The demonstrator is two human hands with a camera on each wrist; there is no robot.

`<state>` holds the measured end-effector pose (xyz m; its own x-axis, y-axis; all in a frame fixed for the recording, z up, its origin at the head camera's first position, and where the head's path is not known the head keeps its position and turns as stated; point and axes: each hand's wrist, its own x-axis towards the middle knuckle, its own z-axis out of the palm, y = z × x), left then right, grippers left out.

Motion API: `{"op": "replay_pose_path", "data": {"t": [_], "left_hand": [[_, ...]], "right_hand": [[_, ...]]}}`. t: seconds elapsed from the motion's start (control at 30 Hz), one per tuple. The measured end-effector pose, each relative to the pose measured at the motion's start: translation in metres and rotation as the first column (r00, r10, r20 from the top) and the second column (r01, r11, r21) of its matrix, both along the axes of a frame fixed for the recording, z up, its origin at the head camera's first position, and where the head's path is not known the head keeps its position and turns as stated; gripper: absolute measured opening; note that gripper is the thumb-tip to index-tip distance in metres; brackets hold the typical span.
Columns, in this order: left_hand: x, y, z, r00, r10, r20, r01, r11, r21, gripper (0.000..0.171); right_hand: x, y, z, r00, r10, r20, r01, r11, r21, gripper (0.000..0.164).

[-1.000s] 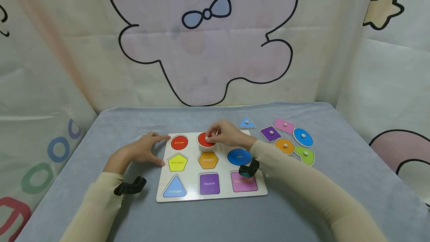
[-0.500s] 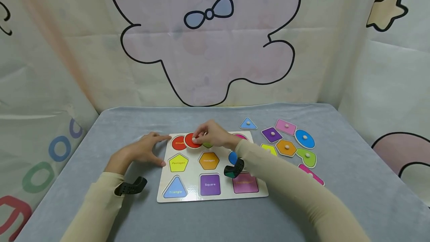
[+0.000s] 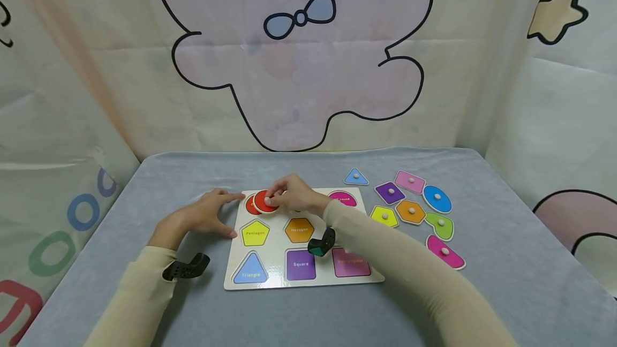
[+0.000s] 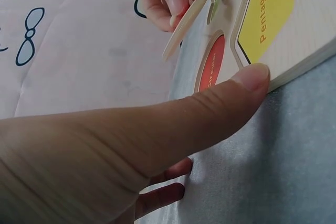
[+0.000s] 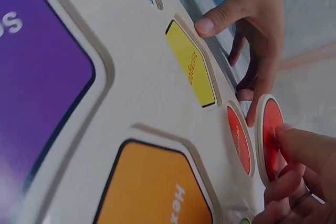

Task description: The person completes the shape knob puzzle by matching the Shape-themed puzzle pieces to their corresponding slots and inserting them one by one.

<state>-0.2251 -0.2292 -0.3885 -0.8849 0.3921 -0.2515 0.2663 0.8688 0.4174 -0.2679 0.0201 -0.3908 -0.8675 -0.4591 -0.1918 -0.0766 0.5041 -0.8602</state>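
My right hand (image 3: 295, 195) pinches a red round puzzle piece (image 3: 261, 203) by its knob. The piece is tilted and held just above the red recess marked Circular (image 5: 240, 141), partly covering it in the head view. A gap between piece and board shows in the left wrist view. The white shape board (image 3: 277, 262) lies flat, with labelled coloured recesses. At its left edge rests my left hand (image 3: 204, 213), thumb by the yellow Pentagon recess (image 4: 268, 14) and index finger at the far corner. The right hand hides part of the board's far row.
Right of the board lie loose knobbed pieces: a blue triangle (image 3: 355, 179), purple square (image 3: 385, 193), pink rectangle (image 3: 405, 181), blue oval (image 3: 437, 202), orange hexagon (image 3: 407, 216), yellow pentagon (image 3: 378, 216), green piece (image 3: 441, 230) and magenta piece (image 3: 437, 248). Grey cloth covers the table (image 3: 299, 317).
My right hand has carried the red round piece leftward across the board's far row to the Circular recess. The left hand stays at the board's left edge.
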Motion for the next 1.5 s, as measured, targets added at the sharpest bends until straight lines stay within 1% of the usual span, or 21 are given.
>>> {"op": "replay_pose_path", "data": {"t": [0.1, 0.23, 0.43, 0.67, 0.8, 1.03, 1.23, 1.5], "left_hand": [[0.0, 0.001, 0.002, 1.0, -0.001, -0.005, 0.001, 1.0, 0.0, 0.097], [0.002, 0.001, 0.005, 1.0, -0.006, -0.006, 0.006, 1.0, -0.003, 0.097], [0.004, -0.001, 0.009, 1.0, -0.017, -0.014, 0.017, 1.0, 0.005, 0.097], [0.003, -0.001, 0.005, 1.0, -0.012, -0.004, 0.012, 1.0, 0.004, 0.099], [0.002, 0.0, 0.003, 1.0, -0.014, -0.012, 0.014, 1.0, 0.0, 0.099], [0.002, 0.001, 0.003, 1.0, -0.011, -0.005, 0.011, 1.0, -0.015, 0.099], [0.002, 0.003, 0.003, 1.0, -0.008, -0.001, 0.008, 1.0, -0.017, 0.1], [0.004, 0.002, 0.007, 1.0, -0.011, 0.0, 0.011, 1.0, -0.015, 0.099]], "right_hand": [[0.0, -0.007, -0.001, 1.0, -0.03, -0.008, 0.029, 0.999, -0.033, 0.013], [-0.001, -0.015, -0.002, 0.999, -0.04, -0.028, 0.039, 0.997, -0.064, 0.014], [-0.002, -0.023, -0.003, 0.999, -0.041, -0.005, 0.041, 0.996, -0.082, 0.014], [-0.003, -0.023, -0.007, 0.999, -0.033, 0.014, 0.034, 0.996, -0.08, 0.01], [-0.001, -0.024, -0.01, 0.999, -0.036, 0.013, 0.036, 0.996, -0.076, 0.007], [0.003, -0.027, -0.011, 0.998, -0.041, -0.053, 0.04, 0.999, -0.02, 0.009], [0.004, -0.028, -0.011, 0.997, -0.059, -0.05, 0.06, 0.998, 0.019, 0.009], [0.004, -0.035, -0.014, 0.992, -0.083, -0.09, 0.093, 0.99, 0.109, 0.008]]}}
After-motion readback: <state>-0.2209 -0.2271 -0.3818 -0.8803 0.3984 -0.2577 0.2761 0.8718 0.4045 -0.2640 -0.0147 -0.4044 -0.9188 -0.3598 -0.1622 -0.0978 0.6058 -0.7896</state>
